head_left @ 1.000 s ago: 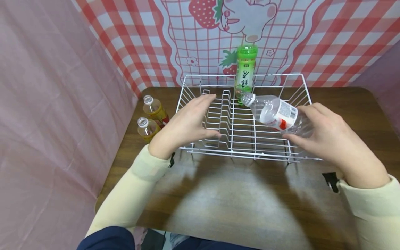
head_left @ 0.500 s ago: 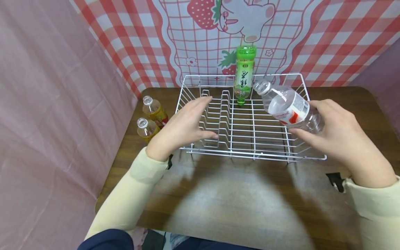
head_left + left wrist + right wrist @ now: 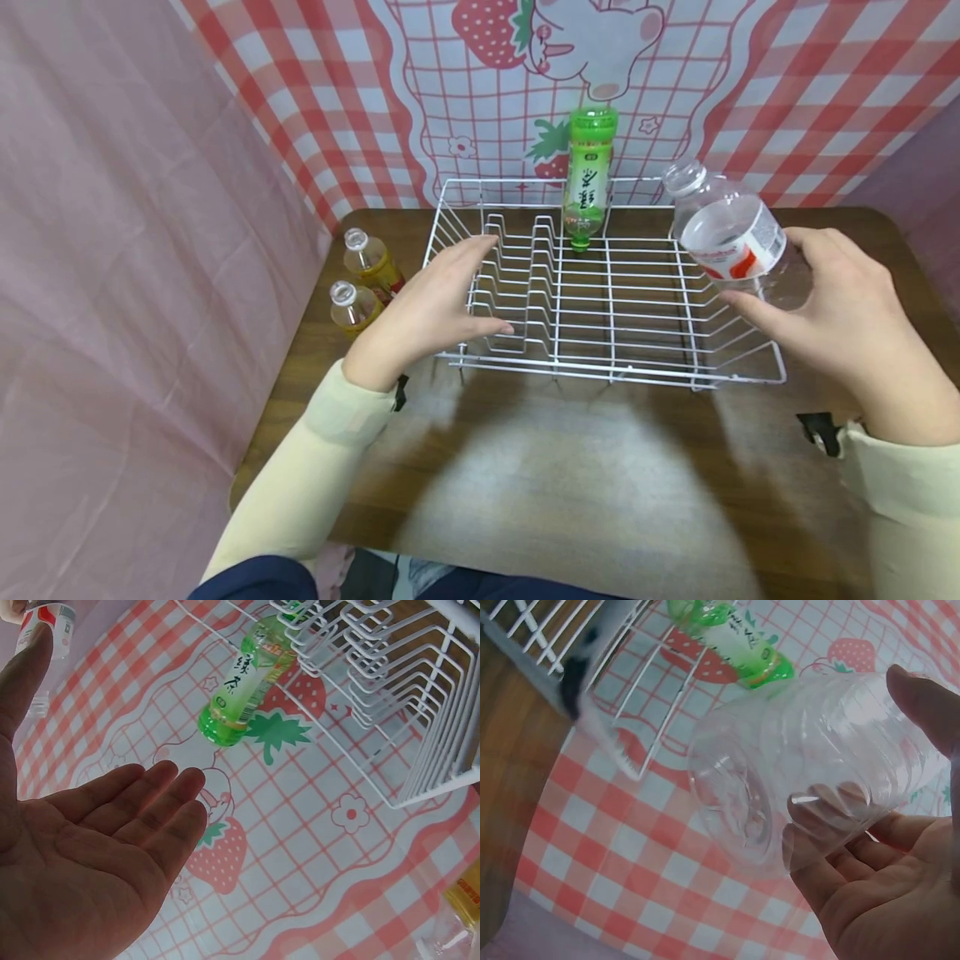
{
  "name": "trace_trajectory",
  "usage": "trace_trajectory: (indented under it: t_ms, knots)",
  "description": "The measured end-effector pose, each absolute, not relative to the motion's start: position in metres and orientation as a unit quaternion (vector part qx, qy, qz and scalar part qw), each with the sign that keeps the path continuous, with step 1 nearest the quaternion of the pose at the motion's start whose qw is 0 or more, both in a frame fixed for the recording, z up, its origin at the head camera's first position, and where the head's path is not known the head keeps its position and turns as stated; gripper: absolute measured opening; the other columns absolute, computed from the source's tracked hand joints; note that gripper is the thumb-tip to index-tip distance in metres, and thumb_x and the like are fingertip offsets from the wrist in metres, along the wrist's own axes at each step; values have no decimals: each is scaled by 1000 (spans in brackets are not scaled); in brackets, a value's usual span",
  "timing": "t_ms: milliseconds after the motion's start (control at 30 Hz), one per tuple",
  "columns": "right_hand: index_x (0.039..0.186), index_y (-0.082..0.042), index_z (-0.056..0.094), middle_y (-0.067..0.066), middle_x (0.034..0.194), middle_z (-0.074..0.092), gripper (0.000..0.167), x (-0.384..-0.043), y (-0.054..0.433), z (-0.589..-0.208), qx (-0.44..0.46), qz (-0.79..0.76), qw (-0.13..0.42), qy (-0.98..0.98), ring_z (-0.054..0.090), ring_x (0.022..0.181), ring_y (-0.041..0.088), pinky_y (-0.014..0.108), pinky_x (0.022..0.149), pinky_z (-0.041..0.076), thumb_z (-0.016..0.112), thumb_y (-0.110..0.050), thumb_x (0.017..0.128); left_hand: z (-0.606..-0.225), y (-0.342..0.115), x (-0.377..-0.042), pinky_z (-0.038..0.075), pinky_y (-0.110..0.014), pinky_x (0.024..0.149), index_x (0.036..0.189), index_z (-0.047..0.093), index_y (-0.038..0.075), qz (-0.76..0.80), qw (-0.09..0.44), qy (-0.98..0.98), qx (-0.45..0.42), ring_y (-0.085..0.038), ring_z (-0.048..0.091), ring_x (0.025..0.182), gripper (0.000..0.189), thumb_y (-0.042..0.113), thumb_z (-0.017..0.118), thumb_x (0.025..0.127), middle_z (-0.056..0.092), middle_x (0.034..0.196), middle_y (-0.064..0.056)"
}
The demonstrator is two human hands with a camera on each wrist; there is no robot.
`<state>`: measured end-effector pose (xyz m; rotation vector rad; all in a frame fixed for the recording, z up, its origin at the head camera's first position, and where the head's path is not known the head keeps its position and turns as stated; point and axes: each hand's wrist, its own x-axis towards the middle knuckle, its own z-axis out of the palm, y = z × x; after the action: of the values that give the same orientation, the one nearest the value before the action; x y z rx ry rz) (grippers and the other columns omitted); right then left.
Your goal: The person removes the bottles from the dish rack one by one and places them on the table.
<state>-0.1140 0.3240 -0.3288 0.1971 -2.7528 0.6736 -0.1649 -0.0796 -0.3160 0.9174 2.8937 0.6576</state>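
My right hand [image 3: 840, 308] grips a clear plastic bottle [image 3: 731, 229] round its lower part. The bottle is tilted, its neck pointing up and left, over the right end of the white wire dish rack [image 3: 585, 364]. Its label is white and red; the ridged base of the bottle [image 3: 735, 795] shows in the right wrist view. Over the rack's left part my left hand [image 3: 427, 308] is held with straight fingers and thumb apart, nothing in it. In the rack's back a green tea bottle [image 3: 587, 179] stands upside down, its green cap on the wires.
Two uncapped bottles with yellow labels [image 3: 358, 308] stand left of the rack, beside my left forearm. The wooden table [image 3: 570, 475] ends at a front edge near my body. A checked cloth [image 3: 817, 100] hangs behind, a pink curtain [image 3: 135, 292] at the left.
My right hand has moved right with the clear bottle, and its neck has swung upward, away from the green tea bottle. My left hand has shifted slightly left.
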Motion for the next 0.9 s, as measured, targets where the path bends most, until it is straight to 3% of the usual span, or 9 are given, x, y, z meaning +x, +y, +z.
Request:
trace_trajectory:
  t_ms: [233,467,567,733,900]
  knots:
    - [129,9,56,32,117,56,67,-114,333,-333,42,259,188,-947,49,103,47,65,82,33,86,-20,77,-318,-84,-166,22,-34,119,159,30,3,219,17,931,292,-26,30,146,110,44,91,76,34,160,-14]
    - [140,7,51,34,128,54,75,-113,345,-337,0,267,212,-940,47,116,52,67,104,30,85,-22,79,-318,-89,-166,23,-34,119,159,28,4,233,19,931,278,-23,30,146,111,40,92,75,33,161,-12]
    - [143,5,50,34,131,53,77,-112,350,-339,-15,271,217,-938,46,118,54,65,107,29,84,-23,80,-319,-91,-167,23,-33,119,158,30,3,233,14,932,278,-24,31,146,112,40,93,74,35,160,-13]
    - [142,4,52,34,130,55,76,-113,356,-344,-24,284,241,-928,47,120,54,61,109,29,84,-22,78,-322,-94,-166,23,-33,118,158,30,2,237,8,931,279,-25,32,145,113,40,94,73,36,159,-14]
    - [140,3,56,31,131,58,72,-112,359,-346,-53,273,255,-926,50,121,49,58,102,33,84,-25,80,-324,-99,-164,24,-35,119,159,30,4,243,10,931,271,-26,31,146,112,40,93,74,35,160,-13]
